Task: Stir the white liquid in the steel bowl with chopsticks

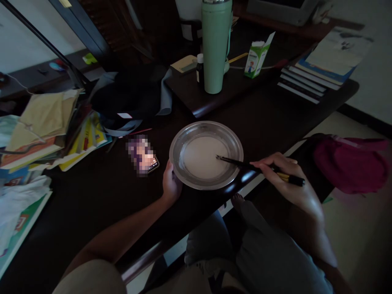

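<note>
A shallow metal bowl (235, 139) rests on the dark table, with a smooth whitish mixture (203, 155) in its bottom. My left hand (172, 183) grips the bowl's near-left rim; part of its fingers are hidden beneath the bowl. In my right hand (283, 175) is a pair of black chopsticks (234, 161) with gold bands near their thick ends. They slant down to the left across the rim, and their tips touch the right part of the mixture. My right fingers are closed around them.
Left of the bowl lies a lit phone (142, 155). Behind stand a green tumbler (213, 49), a dark bottle (200, 69) and a green-white box (257, 59). Stacked books (324, 67) sit back right; papers (45, 118) and a black bag (128, 96) are left. A magenta bag (352, 163) is far right.
</note>
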Motion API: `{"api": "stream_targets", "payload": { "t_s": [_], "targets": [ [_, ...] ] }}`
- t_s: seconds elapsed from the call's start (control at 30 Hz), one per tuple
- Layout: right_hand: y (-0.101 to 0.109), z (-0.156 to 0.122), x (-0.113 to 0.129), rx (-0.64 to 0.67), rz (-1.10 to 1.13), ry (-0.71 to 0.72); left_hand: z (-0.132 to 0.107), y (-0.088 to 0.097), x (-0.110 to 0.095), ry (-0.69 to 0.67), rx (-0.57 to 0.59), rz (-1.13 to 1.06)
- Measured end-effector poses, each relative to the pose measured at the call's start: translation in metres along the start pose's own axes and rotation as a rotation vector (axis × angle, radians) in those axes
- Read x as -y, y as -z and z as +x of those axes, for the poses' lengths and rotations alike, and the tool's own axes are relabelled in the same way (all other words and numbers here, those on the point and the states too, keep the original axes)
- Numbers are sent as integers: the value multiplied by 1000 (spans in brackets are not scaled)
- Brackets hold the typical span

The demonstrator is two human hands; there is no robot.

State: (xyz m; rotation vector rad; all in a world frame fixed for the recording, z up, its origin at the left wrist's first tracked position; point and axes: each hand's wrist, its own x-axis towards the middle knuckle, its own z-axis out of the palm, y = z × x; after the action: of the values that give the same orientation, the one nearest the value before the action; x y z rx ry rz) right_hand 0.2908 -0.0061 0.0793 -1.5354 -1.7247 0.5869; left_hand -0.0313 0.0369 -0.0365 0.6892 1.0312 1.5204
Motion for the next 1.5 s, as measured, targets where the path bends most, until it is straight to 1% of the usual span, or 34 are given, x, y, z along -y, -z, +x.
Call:
{"api": "stream_targets", "payload": {
  "t_s": [0.1, 0.2, 0.33, 0.43, 0.5, 0.57, 0.7, 0.83, 0.9, 1.03, 1.13, 1.23, 1.37, 1.43, 1.5],
  "targets": [
    [7, -1, 6, 129, 42, 29, 1, -1, -2, -12, 3, 11],
    [-3, 1, 10, 188, 69, 63, 0, -5, -4, -6, -11, 0],
    [-34, 6, 8, 175, 93, 80, -4, -11, -6, 27, -27, -30],
    [-53, 12, 3, 128, 56, 83, -7, -13, -8, 29, -37, -46],
    [-61, 16, 1, 72, 23, 82, -8, -13, -9, 22, -39, -36],
    [-63, 19, 1, 4, 1, 83, -9, -12, -11, 15, -28, -16],
    [-53, 19, 0, -109, -15, 73, -9, -8, -12, 12, 1, -7],
    [-31, 11, -1, -123, -48, 28, -6, -5, -9, 6, 0, -28],
    [-17, 6, 0, -98, -49, -1, -5, -4, -8, 5, -9, -25],
    [7, -1, 8, 46, 26, -22, -3, -4, -10, 17, -16, -3],
    [10, -2, 14, 147, 44, 15, -2, -6, -10, 15, -8, 2],
    [-4, 1, 13, 205, 78, 40, -2, -9, -7, -1, -5, 0],
    [-36, 8, 5, 209, 85, 59, -3, -14, -2, 0, -12, -19],
    [-50, 12, 2, 165, 65, 62, -4, -15, -2, 5, -26, -30],
    [-60, 15, 1, 111, 52, 68, -6, -15, -4, 8, -35, -25]
  ]
}}
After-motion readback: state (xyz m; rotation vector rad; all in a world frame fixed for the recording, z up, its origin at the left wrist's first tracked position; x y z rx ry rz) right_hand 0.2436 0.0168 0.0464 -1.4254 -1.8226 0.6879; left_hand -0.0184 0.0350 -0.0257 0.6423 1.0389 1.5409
